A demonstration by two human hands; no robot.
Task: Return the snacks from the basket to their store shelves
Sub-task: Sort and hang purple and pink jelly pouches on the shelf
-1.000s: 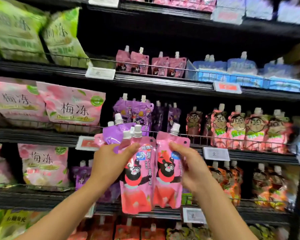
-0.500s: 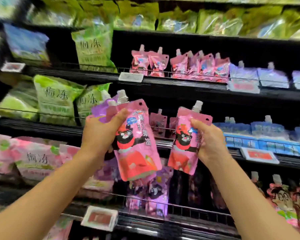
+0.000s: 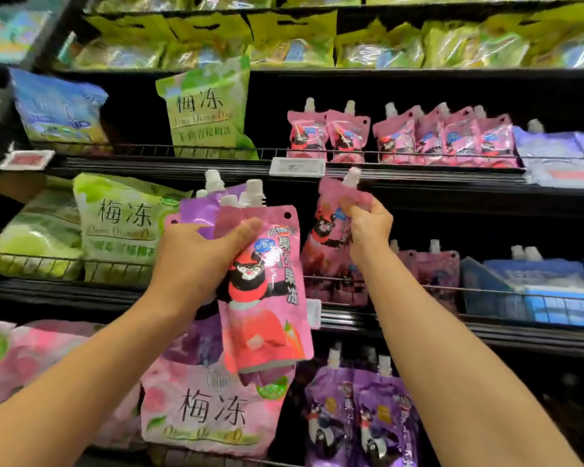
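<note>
My left hand (image 3: 196, 261) grips a bunch of spouted jelly pouches: a pink bear pouch (image 3: 267, 298) in front, with purple pouches (image 3: 199, 214) behind it. My right hand (image 3: 368, 227) pinches a single pink bear pouch (image 3: 327, 230) near its top, its white cap just under the edge of the shelf (image 3: 418, 178) above. On that shelf stands a row of matching pink bear pouches (image 3: 402, 138) behind a wire rail. No basket is in view.
Green jelly bags (image 3: 206, 112) stand left of the pink pouches, blue pouches (image 3: 560, 153) to their right. Lower shelves hold purple bear pouches (image 3: 361, 416), pink jelly bags (image 3: 209, 409), and blue boxes (image 3: 536, 291). A price tag (image 3: 297, 166) hangs on the shelf edge.
The view has tilted upward along the shelves. My right hand has lifted its single pink pouch up and away from the left-hand bunch, toward the shelf with matching pouches.
</note>
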